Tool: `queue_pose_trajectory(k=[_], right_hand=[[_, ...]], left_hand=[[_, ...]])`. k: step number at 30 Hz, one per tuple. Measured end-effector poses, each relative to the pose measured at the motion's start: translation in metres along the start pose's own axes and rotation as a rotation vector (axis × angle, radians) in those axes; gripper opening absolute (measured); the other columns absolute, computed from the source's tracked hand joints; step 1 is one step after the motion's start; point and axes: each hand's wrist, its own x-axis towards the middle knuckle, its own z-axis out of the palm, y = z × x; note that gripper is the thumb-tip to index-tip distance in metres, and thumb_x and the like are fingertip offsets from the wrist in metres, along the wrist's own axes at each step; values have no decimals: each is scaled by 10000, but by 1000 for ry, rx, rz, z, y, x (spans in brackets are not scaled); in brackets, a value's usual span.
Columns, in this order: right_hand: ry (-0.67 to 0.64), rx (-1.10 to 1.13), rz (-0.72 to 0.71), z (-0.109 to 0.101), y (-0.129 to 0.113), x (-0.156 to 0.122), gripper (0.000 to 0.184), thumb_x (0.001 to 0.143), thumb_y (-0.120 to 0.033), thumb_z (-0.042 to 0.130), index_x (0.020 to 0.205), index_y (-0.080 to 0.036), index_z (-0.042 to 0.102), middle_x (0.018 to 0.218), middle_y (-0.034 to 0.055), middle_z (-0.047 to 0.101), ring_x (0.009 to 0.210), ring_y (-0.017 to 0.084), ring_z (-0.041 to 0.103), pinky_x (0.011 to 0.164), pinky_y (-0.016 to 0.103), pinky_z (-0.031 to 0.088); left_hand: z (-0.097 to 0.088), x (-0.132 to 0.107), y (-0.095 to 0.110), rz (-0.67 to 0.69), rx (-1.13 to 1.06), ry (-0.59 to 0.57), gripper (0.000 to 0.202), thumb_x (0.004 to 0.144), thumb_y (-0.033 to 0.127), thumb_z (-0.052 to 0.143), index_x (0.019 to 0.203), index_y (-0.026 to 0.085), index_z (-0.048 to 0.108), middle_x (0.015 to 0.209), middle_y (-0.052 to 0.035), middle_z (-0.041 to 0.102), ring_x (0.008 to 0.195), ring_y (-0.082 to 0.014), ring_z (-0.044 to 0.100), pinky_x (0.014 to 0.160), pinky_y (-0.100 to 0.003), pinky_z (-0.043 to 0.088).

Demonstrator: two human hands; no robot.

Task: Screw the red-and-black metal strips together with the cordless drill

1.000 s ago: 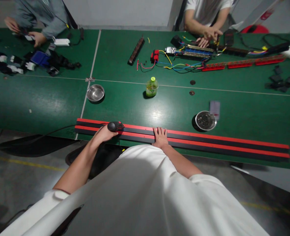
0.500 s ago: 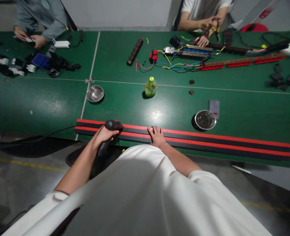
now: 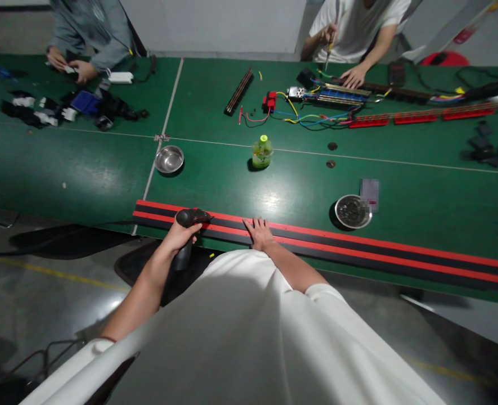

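Two long red-and-black strips (image 3: pixel 379 251) lie side by side along the near edge of the green table. My left hand (image 3: pixel 180 236) is wrapped around the handle of a black power drill (image 3: pixel 193 217), whose tip points right over the strips near their left part. The drill's handle hangs down past the table edge. To the right of the drill, my right hand (image 3: pixel 260 233) lies flat with fingers spread, pressing on the strips. Whether the drill's bit touches a strip I cannot tell.
Beyond the strips stand a metal bowl (image 3: pixel 170 160), a green-capped bottle (image 3: pixel 261 153) and a bowl of small dark parts (image 3: pixel 352 212). Across the table, two people handle parts, near black pieces (image 3: pixel 105 107) and wired assemblies (image 3: pixel 337 95).
My right hand has shifted a little left along the strips, and the view has moved slightly. The co-worker at the far right now holds a thin tool upright.
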Motion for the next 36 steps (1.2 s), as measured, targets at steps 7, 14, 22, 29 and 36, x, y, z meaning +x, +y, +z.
queue_pose_trajectory(k=[7,14,22,29,36], right_hand=[[9,14,-10,-2,2,-3,1316,694,-375,866,1744,-215,88,1661,251,368,1481,445,356,1240,566,178],[-12,44,-1,5,28,-25,1311,701,-389,880,1746,-230,104,1677,252,340,1483,444,354,1233,568,189],[-25,53,27,15,84,-76,1313,671,-370,877,1744,-235,133,1703,234,317,1501,455,337,1245,538,152],[-58,24,80,19,141,-125,1317,667,-367,844,1747,-237,100,1722,220,298,1533,462,300,1263,554,125],[-88,17,136,20,195,-168,1278,679,-316,837,1746,-256,135,1696,229,317,1517,475,321,1256,642,136]], left_hand=[[-12,-18,-5,8,-129,222,403,674,404,881,954,178,700,776,-35,695,529,-125,568,500,-263,496],[-13,-30,-10,-9,-225,389,348,693,344,859,939,164,690,747,-17,695,522,-109,579,499,-233,519],[3,-38,-21,-43,-260,280,377,649,306,890,924,125,707,749,-36,724,505,-103,593,488,-230,526],[21,-44,-26,-43,-155,225,321,639,305,866,870,140,715,731,-57,725,492,-129,592,476,-255,504],[54,-52,-21,-46,-107,109,245,684,331,833,817,165,710,766,-69,733,516,-146,590,511,-288,507]])
